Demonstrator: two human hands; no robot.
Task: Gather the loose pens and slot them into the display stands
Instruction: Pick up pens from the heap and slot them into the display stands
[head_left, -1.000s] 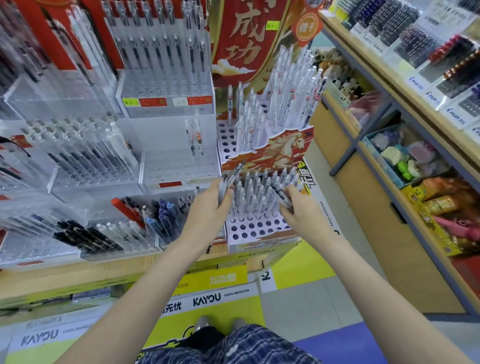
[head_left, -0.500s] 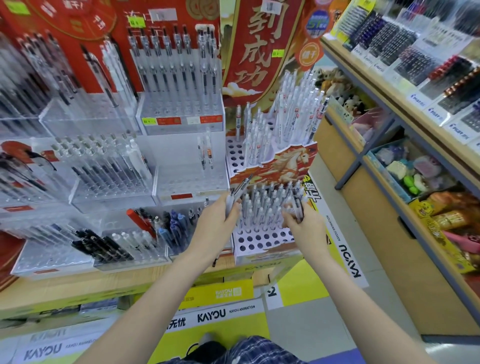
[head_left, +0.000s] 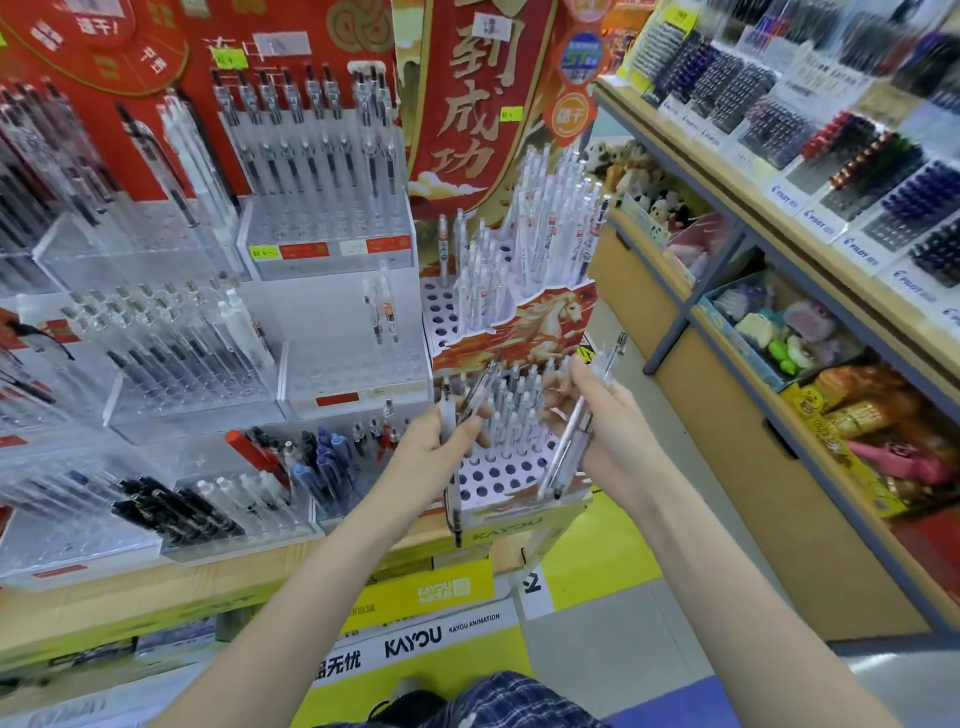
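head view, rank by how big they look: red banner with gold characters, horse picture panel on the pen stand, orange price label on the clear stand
1. red banner
2. horse picture panel
3. orange price label
The banner stands farther back yet looks clearly largest.

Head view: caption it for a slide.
Both hands, left and right, hold pens over the horse-printed stand.

A: Access to perforated stand (head_left: 498, 475)?
B: Front rows of holes open, reachable from the aisle side. Upright pens (head_left: 511, 402) crowd the rows behind; horse panel (head_left: 540, 325) walls the rear.
A: Flanks?
B: Acrylic racks (head_left: 218, 395) close on the left; wooden shelf unit (head_left: 727, 415) right, floor gap between.
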